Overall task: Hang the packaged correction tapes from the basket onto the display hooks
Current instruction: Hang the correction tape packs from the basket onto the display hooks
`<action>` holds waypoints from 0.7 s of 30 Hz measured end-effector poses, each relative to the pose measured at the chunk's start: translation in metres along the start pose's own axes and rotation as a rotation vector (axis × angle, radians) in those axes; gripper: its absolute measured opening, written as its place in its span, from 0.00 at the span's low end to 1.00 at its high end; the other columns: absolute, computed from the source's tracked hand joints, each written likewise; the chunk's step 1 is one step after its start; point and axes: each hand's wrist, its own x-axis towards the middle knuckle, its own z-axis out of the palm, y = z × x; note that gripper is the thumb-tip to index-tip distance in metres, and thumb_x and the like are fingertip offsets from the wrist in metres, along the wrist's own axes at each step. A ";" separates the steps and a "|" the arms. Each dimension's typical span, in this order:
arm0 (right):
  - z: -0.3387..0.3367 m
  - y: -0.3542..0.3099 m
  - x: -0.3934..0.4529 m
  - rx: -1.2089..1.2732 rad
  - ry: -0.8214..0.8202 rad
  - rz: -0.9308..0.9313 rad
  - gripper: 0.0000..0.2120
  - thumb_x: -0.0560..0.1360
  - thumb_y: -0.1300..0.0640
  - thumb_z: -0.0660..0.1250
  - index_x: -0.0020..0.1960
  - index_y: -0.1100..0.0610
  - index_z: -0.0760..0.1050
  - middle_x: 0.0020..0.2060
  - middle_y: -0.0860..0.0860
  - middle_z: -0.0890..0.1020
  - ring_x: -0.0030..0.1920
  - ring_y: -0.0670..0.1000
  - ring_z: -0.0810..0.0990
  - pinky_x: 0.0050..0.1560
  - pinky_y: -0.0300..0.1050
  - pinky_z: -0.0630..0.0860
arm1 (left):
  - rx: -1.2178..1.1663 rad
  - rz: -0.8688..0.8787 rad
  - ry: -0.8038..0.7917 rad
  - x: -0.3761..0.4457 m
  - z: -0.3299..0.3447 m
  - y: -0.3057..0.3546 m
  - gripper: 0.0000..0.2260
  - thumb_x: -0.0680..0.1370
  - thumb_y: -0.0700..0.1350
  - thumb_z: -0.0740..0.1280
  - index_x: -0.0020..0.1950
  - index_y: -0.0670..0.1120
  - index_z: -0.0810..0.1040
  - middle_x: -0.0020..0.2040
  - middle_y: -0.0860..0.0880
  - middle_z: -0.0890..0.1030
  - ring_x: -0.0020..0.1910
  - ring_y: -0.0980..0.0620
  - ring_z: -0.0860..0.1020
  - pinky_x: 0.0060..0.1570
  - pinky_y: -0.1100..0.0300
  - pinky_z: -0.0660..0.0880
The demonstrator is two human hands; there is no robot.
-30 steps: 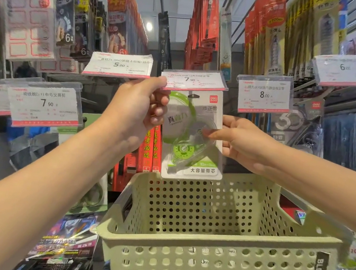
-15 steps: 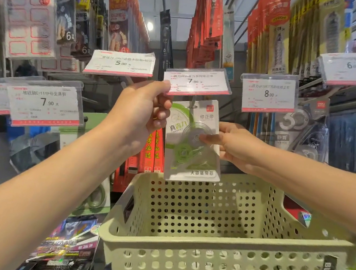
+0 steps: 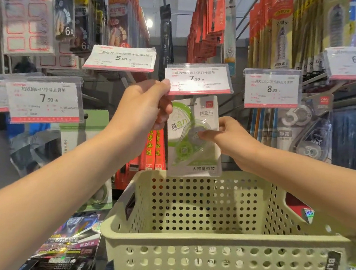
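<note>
Both hands meet at the correction tape pack (image 3: 196,137): left hand (image 3: 144,108) beside, right hand (image 3: 230,139) pinching.

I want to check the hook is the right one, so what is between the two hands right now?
In the head view, the packaged correction tape hangs between the left hand and right hand, just under the 7.90 price tag.

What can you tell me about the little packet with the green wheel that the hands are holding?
The correction tape packet is a white card with green swirls, Chinese print and a clear plastic bubble over a green-wheeled tape. It hangs nearly upright, slightly tilted, under the 7.90 price tag, above the basket. The right hand pinches its bubble; the left hand lifts the tag and covers the packet's left edge.
</note>
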 end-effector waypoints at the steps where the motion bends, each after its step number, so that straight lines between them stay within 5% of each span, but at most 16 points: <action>1: -0.001 0.000 -0.001 -0.016 0.009 0.003 0.28 0.72 0.54 0.71 0.68 0.58 0.64 0.60 0.52 0.76 0.59 0.52 0.75 0.57 0.46 0.72 | 0.034 0.020 0.003 -0.002 0.001 -0.001 0.13 0.80 0.44 0.58 0.36 0.45 0.72 0.23 0.52 0.72 0.23 0.55 0.65 0.24 0.65 0.60; 4: -0.003 -0.002 -0.010 -0.085 -0.019 0.050 0.26 0.72 0.53 0.70 0.66 0.57 0.64 0.56 0.52 0.76 0.55 0.51 0.75 0.44 0.40 0.71 | 0.120 0.095 -0.004 -0.007 -0.002 -0.007 0.14 0.78 0.40 0.53 0.34 0.43 0.71 0.26 0.48 0.71 0.25 0.55 0.66 0.23 0.67 0.62; 6: -0.004 0.000 -0.015 -0.137 -0.073 0.080 0.16 0.73 0.54 0.70 0.57 0.55 0.70 0.52 0.52 0.77 0.54 0.52 0.76 0.47 0.43 0.73 | 0.251 0.183 -0.028 -0.009 -0.008 -0.015 0.12 0.73 0.42 0.53 0.33 0.44 0.71 0.28 0.47 0.72 0.27 0.53 0.67 0.27 0.63 0.65; 8: -0.006 0.001 -0.021 -0.174 -0.126 0.110 0.07 0.73 0.56 0.69 0.45 0.51 0.70 0.45 0.51 0.76 0.49 0.50 0.76 0.50 0.46 0.75 | 0.538 0.272 -0.071 -0.011 -0.015 -0.024 0.10 0.70 0.45 0.54 0.33 0.46 0.71 0.29 0.48 0.73 0.29 0.50 0.69 0.32 0.55 0.67; 10: -0.008 0.006 -0.025 -0.211 -0.170 0.156 0.06 0.73 0.56 0.69 0.46 0.54 0.72 0.41 0.52 0.74 0.42 0.49 0.74 0.51 0.47 0.76 | 0.943 0.293 -0.153 -0.015 -0.022 -0.032 0.09 0.73 0.47 0.57 0.36 0.46 0.72 0.32 0.49 0.75 0.32 0.49 0.72 0.32 0.55 0.69; 15: -0.008 0.014 -0.030 -0.345 -0.374 0.346 0.15 0.72 0.58 0.70 0.55 0.61 0.71 0.42 0.55 0.76 0.41 0.51 0.75 0.49 0.47 0.78 | 1.500 0.023 -0.347 -0.027 -0.031 -0.054 0.13 0.76 0.52 0.61 0.35 0.48 0.65 0.34 0.51 0.72 0.35 0.50 0.74 0.36 0.57 0.72; 21: 0.008 0.026 -0.043 -0.675 -0.728 0.475 0.06 0.72 0.56 0.69 0.45 0.54 0.73 0.53 0.55 0.76 0.46 0.51 0.77 0.54 0.49 0.77 | 1.523 -0.184 -0.461 -0.035 -0.032 -0.076 0.06 0.76 0.43 0.64 0.43 0.45 0.67 0.35 0.53 0.67 0.42 0.48 0.73 0.40 0.59 0.69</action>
